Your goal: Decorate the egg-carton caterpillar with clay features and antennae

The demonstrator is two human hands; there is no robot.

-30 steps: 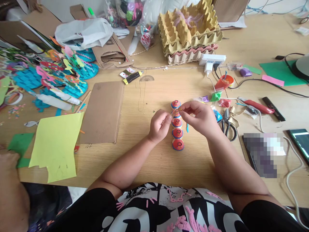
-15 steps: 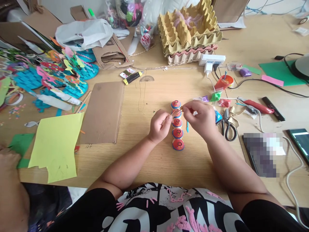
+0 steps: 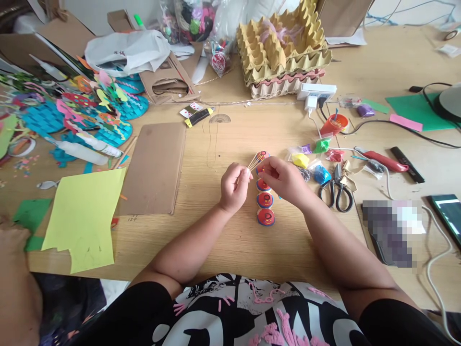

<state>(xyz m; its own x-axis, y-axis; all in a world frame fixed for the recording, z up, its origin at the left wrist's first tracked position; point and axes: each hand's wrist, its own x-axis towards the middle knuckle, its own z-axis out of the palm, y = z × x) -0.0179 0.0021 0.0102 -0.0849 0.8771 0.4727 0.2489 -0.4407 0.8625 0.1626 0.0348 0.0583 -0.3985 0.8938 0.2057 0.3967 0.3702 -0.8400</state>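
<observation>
My left hand [image 3: 234,188] is closed, with a small bundle of thin wooden sticks [image 3: 255,162] pinched between thumb and fingers. The sticks fan out toward the upper right. My right hand [image 3: 288,181] hovers just to their right, thumb and fingertips drawn together; a tiny yellowish bit shows at the tips, too small to name. Beneath both hands a row of red domes with blue rims [image 3: 265,200] runs away from me on the table, each bearing a small ring and a yellow mark. My right fingers partly cover the middle domes.
Scissors [image 3: 337,192], clay packets [image 3: 321,174] and an orange cup [image 3: 333,124] lie to the right. Egg trays [image 3: 284,57] are stacked at the back. A cardboard sheet [image 3: 153,168] and yellow paper [image 3: 84,216] are on the left, near another person's arm [image 3: 16,269].
My right hand has moved down and slightly left, uncovering a yellow packet. My left hand has shifted slightly left, and the sticks now point more steeply upward.
</observation>
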